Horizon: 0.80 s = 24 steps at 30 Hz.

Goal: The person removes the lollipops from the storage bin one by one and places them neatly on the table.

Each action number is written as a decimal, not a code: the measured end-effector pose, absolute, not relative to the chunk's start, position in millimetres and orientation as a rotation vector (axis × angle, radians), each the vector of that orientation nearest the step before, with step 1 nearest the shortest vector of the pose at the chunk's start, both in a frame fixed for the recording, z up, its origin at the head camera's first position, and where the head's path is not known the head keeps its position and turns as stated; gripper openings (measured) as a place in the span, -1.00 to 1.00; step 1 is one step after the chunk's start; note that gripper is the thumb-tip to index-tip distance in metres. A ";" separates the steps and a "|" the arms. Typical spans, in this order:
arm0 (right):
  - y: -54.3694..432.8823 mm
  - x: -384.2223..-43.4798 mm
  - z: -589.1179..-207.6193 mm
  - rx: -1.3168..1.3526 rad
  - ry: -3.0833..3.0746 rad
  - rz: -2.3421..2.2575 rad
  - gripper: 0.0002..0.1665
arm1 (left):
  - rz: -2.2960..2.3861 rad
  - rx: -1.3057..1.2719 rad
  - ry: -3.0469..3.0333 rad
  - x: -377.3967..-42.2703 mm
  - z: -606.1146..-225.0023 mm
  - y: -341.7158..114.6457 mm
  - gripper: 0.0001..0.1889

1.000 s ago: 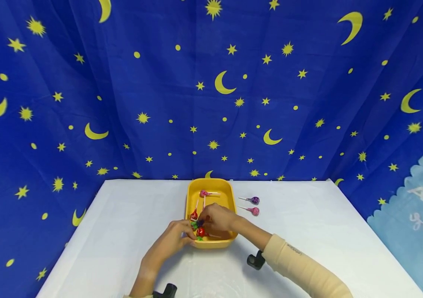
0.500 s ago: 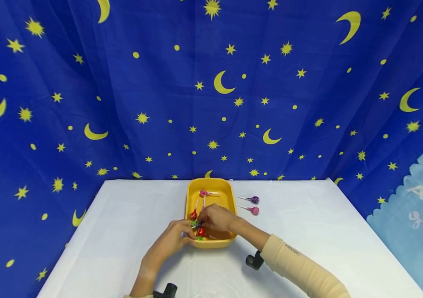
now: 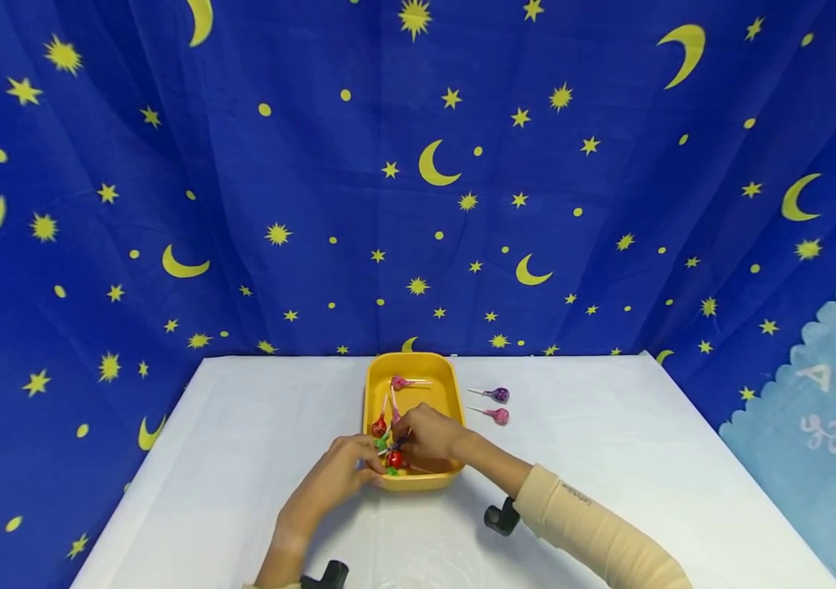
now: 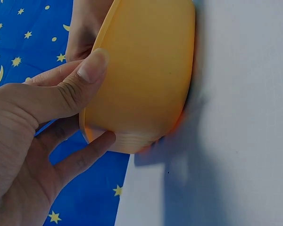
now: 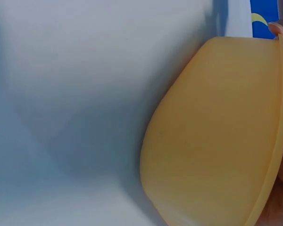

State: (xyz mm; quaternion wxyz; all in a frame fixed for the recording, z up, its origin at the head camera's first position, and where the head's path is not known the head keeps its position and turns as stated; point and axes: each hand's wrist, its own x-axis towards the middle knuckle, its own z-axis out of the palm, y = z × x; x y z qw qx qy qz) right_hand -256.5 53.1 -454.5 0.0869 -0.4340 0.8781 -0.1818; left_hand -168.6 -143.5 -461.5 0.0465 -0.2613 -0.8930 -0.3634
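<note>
A yellow plastic tub (image 3: 455, 384) stands on the table with several wrapped lollipops inside. My left hand (image 3: 344, 470) grips its near left corner; in the left wrist view the thumb (image 4: 92, 68) presses the outer wall at the rim. Reaching inside, my right hand (image 3: 429, 432) pinches a dark blue lollipop (image 3: 397, 444), whose white stick points left. Around those fingers lie a red lollipop (image 3: 379, 426), another red lollipop (image 3: 394, 460) and green wrappers (image 3: 382, 442). A pink lollipop (image 3: 399, 382) lies at the tub's far end. In the right wrist view the tub's wall hides most of the right hand.
On the white table (image 3: 550, 458), right of the tub, lie a purple lollipop (image 3: 501, 395) and a pink lollipop (image 3: 501, 416). A blue cloth (image 3: 359, 204) with yellow moons and stars hangs behind. A light blue scalloped panel (image 3: 830, 409) is at the right.
The dark blue lollipop has turned in my right fingers, its white stick now showing toward the left. My left hand keeps its grip on the tub. The head view has shifted slightly.
</note>
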 end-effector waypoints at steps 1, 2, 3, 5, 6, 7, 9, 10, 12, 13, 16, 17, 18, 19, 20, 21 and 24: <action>53.1 -256.4 -454.5 -1.276 2.612 -0.555 -0.83 | -1.113 -0.794 -2.725 -168.8 -461.7 -143.3 -0.91; 53.1 -256.3 -454.7 -1.258 2.609 -0.568 -0.83 | -1.121 -0.793 -2.725 -169.1 -461.9 -143.0 -0.91; 53.2 -256.2 -454.9 -1.238 2.604 -0.581 -0.83 | -1.123 -0.793 -2.725 -169.2 -462.2 -142.9 -0.91; 53.3 -255.7 -455.4 -1.210 2.600 -0.597 -0.84 | -1.129 -0.791 -2.727 -169.4 -462.5 -142.5 -0.91; 53.5 -255.4 -455.5 -1.199 2.600 -0.600 -0.83 | -1.130 -0.793 -2.726 -169.3 -462.4 -142.4 -0.91; 53.5 -255.1 -455.8 -1.194 2.600 -0.601 -0.84 | -1.132 -0.794 -2.725 -169.4 -462.4 -142.1 -0.91; 53.8 -254.2 -455.9 -1.180 2.602 -0.600 -0.83 | -1.126 -0.803 -2.723 -169.1 -462.0 -142.1 -0.91; 53.8 -253.7 -455.8 -1.176 2.605 -0.598 -0.83 | -1.125 -0.807 -2.720 -168.9 -461.6 -142.1 -0.91; 53.8 -253.2 -455.9 -1.166 2.606 -0.598 -0.82 | -1.126 -0.811 -2.717 -168.4 -460.9 -142.2 -0.91; 53.7 -252.8 -455.9 -1.161 2.606 -0.602 -0.82 | -1.127 -0.813 -2.715 -168.2 -460.4 -142.3 -0.91; 53.9 -251.8 -455.8 -1.135 2.610 -0.615 -0.81 | -1.136 -0.818 -2.711 -168.1 -459.9 -142.3 -0.91; 54.3 -251.2 -455.7 -1.122 2.611 -0.624 -0.81 | -1.141 -0.819 -2.711 -168.2 -459.9 -142.2 -0.91; 54.7 -250.6 -455.7 -1.111 2.613 -0.631 -0.81 | -1.143 -0.820 -2.710 -168.4 -460.1 -142.0 -0.91; 55.1 -250.2 -455.7 -1.103 2.619 -0.638 -0.80 | -1.142 -0.818 -2.711 -168.5 -460.3 -142.0 -0.91; 55.6 -249.9 -455.7 -1.093 2.626 -0.644 -0.78 | -1.144 -0.816 -2.713 -168.7 -460.5 -142.0 -0.91; 56.1 -249.7 -455.8 -1.089 2.635 -0.651 -0.77 | -1.146 -0.816 -2.714 -168.9 -460.7 -142.0 -0.91; 57.7 -250.3 -456.5 -1.087 2.671 -0.656 -0.72 | -1.140 -0.810 -2.719 -169.4 -461.3 -142.1 -0.91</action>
